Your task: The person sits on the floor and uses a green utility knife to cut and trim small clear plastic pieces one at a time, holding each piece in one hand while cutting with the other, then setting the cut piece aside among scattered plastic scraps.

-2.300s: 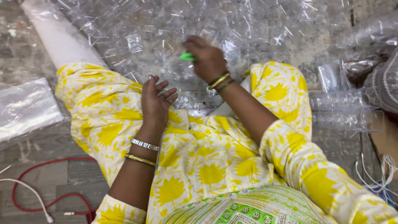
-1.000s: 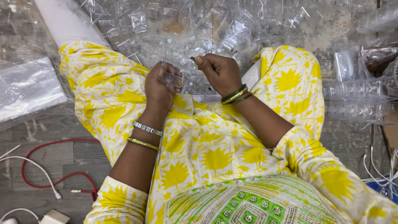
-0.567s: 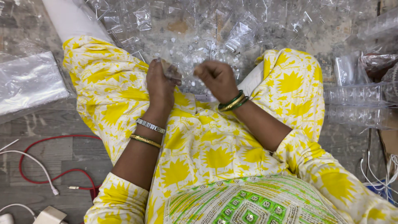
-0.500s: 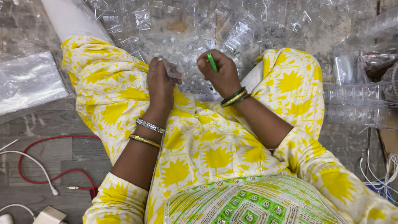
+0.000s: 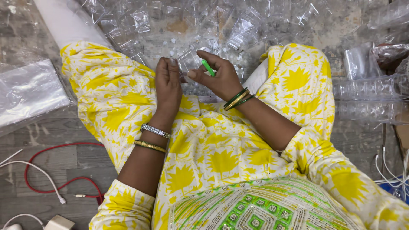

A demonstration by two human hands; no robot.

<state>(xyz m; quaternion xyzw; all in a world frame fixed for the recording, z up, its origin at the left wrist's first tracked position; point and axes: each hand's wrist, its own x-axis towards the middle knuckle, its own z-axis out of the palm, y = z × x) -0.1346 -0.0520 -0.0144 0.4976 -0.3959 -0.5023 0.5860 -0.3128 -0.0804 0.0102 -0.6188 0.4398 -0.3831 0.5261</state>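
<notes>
Grey, worn plank floor [image 5: 51,136] is carrying everything. Loose clear plastic pouches [image 5: 238,25] are lying scattered across its far side, overlapping. A flat stack of clear bags [image 5: 30,91] is resting at left. A red cable [image 5: 55,170] and a white cable [image 5: 38,170] are looping nearer, beside a white charger block [image 5: 59,222]. Clear plastic trays [image 5: 366,98] are sitting at right.
</notes>
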